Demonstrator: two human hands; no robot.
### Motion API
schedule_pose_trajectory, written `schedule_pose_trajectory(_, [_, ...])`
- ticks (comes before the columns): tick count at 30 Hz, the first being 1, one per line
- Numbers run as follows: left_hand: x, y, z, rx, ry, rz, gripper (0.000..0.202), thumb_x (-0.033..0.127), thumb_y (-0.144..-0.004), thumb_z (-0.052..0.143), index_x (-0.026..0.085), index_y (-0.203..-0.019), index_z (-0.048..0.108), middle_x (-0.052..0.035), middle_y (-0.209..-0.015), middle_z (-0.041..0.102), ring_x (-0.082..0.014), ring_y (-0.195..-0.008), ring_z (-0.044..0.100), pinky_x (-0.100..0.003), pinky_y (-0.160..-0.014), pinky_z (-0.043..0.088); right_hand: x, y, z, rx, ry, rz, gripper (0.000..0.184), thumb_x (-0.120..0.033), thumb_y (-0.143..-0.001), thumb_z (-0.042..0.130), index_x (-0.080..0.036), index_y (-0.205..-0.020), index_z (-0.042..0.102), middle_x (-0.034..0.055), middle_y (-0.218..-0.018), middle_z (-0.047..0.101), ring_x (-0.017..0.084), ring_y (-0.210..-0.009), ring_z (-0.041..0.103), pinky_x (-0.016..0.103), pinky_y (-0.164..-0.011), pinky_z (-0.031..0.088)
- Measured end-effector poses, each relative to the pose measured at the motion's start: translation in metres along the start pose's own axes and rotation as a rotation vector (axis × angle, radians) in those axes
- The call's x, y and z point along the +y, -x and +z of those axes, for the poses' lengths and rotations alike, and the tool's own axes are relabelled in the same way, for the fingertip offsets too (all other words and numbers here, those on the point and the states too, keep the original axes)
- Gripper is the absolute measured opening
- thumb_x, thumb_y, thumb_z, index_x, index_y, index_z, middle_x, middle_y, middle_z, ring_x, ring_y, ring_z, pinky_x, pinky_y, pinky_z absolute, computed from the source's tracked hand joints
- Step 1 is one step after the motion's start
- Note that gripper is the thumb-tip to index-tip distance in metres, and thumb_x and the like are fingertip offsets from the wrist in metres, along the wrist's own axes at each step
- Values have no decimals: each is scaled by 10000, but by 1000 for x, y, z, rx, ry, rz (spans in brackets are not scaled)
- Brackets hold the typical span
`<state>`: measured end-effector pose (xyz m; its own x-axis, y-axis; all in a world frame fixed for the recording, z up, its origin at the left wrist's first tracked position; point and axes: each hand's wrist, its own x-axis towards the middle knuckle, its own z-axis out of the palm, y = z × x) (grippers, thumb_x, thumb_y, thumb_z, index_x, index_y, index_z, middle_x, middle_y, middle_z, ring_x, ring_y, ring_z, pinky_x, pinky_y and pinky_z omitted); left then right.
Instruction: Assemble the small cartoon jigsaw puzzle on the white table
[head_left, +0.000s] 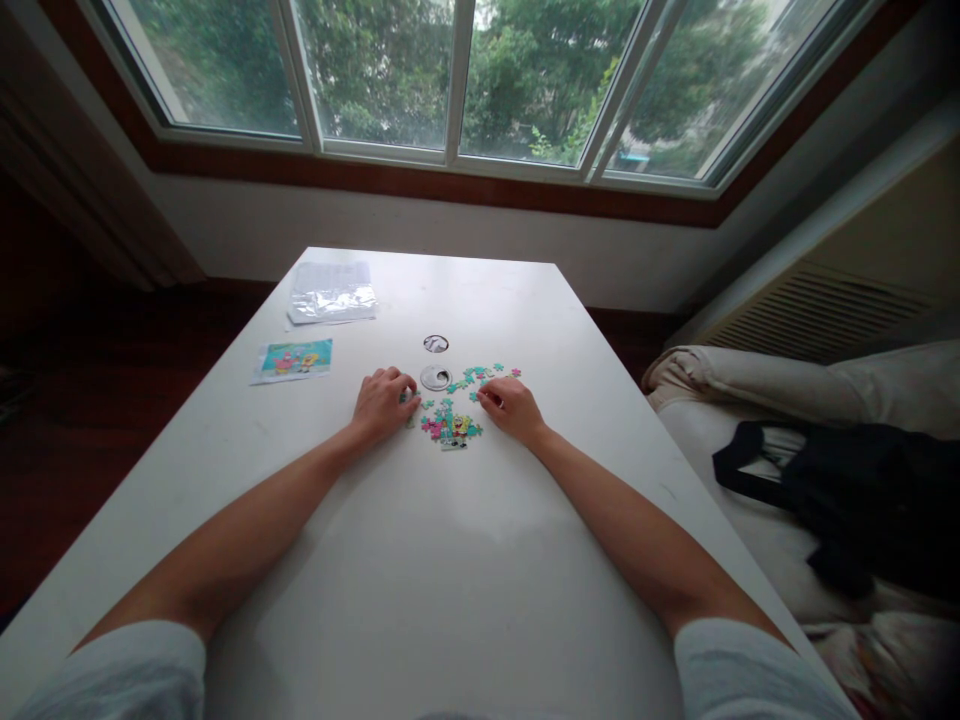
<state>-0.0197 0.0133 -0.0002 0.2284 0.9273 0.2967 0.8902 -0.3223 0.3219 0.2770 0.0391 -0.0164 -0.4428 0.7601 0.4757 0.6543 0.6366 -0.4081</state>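
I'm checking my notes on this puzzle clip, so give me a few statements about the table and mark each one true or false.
1. The left hand and right hand rest on the white table, either side of the colourful jigsaw pieces. True.
2. The printed cartoon picture card lies right of the right hand. False: it lies left of the left hand.
3. A crinkled clear plastic bag lies beyond the card, toward the table's far edge. True.
4. The black bag sits on the table. False: it lies off the table, on the pale cushion to the right.
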Motion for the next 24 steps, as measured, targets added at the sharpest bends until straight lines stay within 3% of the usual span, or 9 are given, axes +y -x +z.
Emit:
schedule_pose_trajectory(8, [-5, -5, 3, -44, 42, -20, 159, 355, -844, 676, 240, -944, 721, -77, -1036, 662, -277, -1006, 573, -420, -876, 461, -19, 0, -5, -130, 136, -186, 229, -321, -1025, 528, -211, -900, 686, 61, -842, 668, 213, -833, 555, 353, -838, 373])
schedule_pose_trajectory(17, [0, -1, 5, 8, 28, 7, 214, 367, -913, 630, 275, -1065, 749, -84, -1095, 670, -289, -1057, 561, -446, -907, 444, -20, 1, -5, -177, 150, -211, 223, -342, -1034, 527, -222, -984, 708, 75, -937, 656, 222, -904, 543, 356, -856, 387])
schedule_pose_trajectory(24, [4, 1, 0, 36, -10, 2, 179, 350, -910, 639, 261, -993, 770, -98, -1073, 699, -325, -1090, 515, -491, -914, 424, -23, 2, -4, -191, 137, -217, 208, -343, -1025, 552, -225, -963, 711, 73, -926, 652, 222, -899, 547, 359, -842, 378])
